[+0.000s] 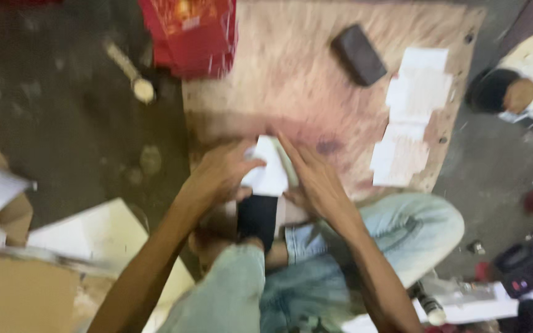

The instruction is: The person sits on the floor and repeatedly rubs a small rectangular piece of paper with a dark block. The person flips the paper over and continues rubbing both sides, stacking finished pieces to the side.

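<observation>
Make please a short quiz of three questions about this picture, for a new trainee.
1. True or false: the left hand and the right hand both touch the white paper.
2. What dark thing lies on the wooden board near the row of white sheets?
3. The red box stands at the board's: A) far left corner, B) near right corner.

Key: 1 true; 2 a dark block; 3 A.

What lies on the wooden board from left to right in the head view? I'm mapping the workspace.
Red box → white paper held between the left hand and right hand → dark block → row of white sheets.
</observation>
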Demonstrator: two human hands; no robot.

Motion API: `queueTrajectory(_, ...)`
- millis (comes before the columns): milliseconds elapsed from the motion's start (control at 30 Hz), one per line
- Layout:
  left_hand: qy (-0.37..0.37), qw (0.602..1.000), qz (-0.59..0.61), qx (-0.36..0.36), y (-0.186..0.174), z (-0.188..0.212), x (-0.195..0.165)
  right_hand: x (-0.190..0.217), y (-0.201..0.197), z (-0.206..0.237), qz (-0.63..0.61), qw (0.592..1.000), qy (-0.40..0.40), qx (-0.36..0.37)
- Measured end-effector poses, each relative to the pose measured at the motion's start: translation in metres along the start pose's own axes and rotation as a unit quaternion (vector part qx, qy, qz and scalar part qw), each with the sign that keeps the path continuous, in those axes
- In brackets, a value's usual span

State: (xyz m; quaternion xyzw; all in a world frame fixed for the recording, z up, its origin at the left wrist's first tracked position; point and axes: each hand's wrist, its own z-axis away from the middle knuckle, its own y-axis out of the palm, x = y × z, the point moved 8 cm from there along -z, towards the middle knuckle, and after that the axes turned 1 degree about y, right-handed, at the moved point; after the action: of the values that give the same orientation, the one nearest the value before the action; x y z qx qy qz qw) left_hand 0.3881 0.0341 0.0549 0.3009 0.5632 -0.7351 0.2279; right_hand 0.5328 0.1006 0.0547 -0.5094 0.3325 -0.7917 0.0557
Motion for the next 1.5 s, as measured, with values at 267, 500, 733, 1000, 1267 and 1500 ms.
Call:
queueTrajectory(267,0.002,1.000,-0.029,-0.009,0.005,-0.014,-0.001,-0.103,0.027,0.042,-0.326,0.863,0.346,-0.169)
queueTrajectory(500,-0.062,0.957,-0.229,-0.170,0.030,-0.051,-0.035,-0.109,-0.029,0.018,-0.087,0.919,0.175,-0.344)
queueTrajectory(733,-0.184,0.965,0.171,-0.076,0.032,-0.030,0.017,-0.040,-0.010,-0.004,0.357,0.880,0.016,-0.313)
queueTrajectory(1000,-0.225,0.843,0.445,-0.203,0.049,-0.034,0.042,-0.058,0.022,-0.008,-0.210,0.943,0.112,-0.233)
queueTrajectory(1267,-0.235,0.813,0.504,-0.171,0.057,0.008,0.089,-0.068,0.057,-0.035,-0.463,0.867,0.136,-0.126)
queueTrajectory(1500,-0.279,0.884,0.329,-0.178,0.047,-0.005,0.076,-0.055,0.037,-0.038,-0.284,0.948,0.108,-0.095)
